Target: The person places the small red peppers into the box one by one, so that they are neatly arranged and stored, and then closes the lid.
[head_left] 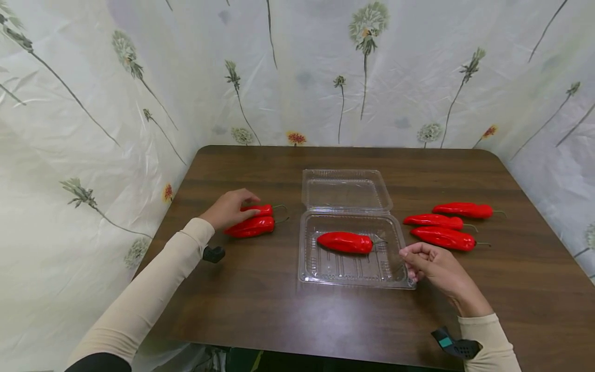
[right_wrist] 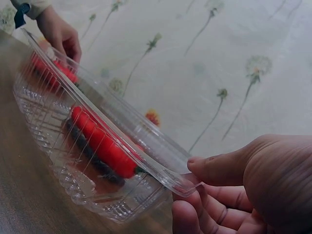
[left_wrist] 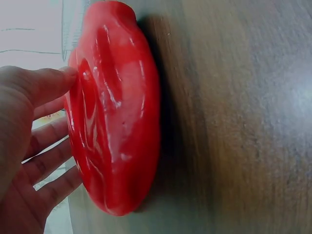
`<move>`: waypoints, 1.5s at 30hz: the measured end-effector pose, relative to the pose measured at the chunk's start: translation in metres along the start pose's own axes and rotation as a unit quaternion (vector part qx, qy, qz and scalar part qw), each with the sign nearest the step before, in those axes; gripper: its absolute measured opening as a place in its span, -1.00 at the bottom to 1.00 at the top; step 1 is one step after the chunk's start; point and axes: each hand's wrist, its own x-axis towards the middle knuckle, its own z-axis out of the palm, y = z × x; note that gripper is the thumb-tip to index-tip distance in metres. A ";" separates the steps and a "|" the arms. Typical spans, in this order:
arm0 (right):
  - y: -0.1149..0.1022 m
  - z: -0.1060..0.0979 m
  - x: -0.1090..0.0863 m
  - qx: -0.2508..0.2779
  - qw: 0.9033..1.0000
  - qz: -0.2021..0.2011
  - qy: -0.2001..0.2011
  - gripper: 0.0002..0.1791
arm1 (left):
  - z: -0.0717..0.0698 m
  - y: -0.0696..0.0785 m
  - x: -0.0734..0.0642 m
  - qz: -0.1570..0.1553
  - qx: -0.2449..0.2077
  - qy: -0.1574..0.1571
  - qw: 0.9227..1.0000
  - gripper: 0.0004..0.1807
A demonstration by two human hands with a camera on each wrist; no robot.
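My left hand is at the farther of two red peppers on the left, its thumb on the near side and fingers reaching over the far side. The nearer red pepper lies right beside it and fills much of the left wrist view, hiding my fingertips. My right hand pinches the front right rim of a clear plastic clamshell container between thumb and fingers. Its lid is folded back, away from me. One red pepper lies inside the base, stem to the right.
Three more red peppers lie right of the container, the nearest one just beyond my right hand. All of this stands on a dark brown wooden table. A flower-printed sheet hangs behind and at both sides.
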 end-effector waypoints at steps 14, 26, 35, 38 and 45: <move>0.000 0.000 0.000 -0.003 1.000 0.002 0.004 -0.50 | 0.007 0.002 0.002 -0.027 -0.011 -0.021 0.999 -0.50; 0.000 0.000 -0.001 -0.007 1.000 0.007 0.007 -0.49 | 0.013 -0.001 0.002 -0.021 -0.026 -0.011 0.999 -0.47; 0.000 -0.001 -0.001 -0.006 1.000 0.006 0.006 -0.47 | 0.013 -0.001 0.000 -0.022 -0.030 -0.009 0.999 -0.45; 0.000 -0.001 -0.001 0.000 1.000 0.007 0.004 -0.48 | 0.013 0.000 -0.001 -0.020 -0.031 -0.009 0.999 -0.44; 0.000 -0.001 -0.001 0.004 1.000 0.007 0.002 -0.48 | 0.010 0.004 -0.003 -0.008 -0.044 0.000 0.999 -0.44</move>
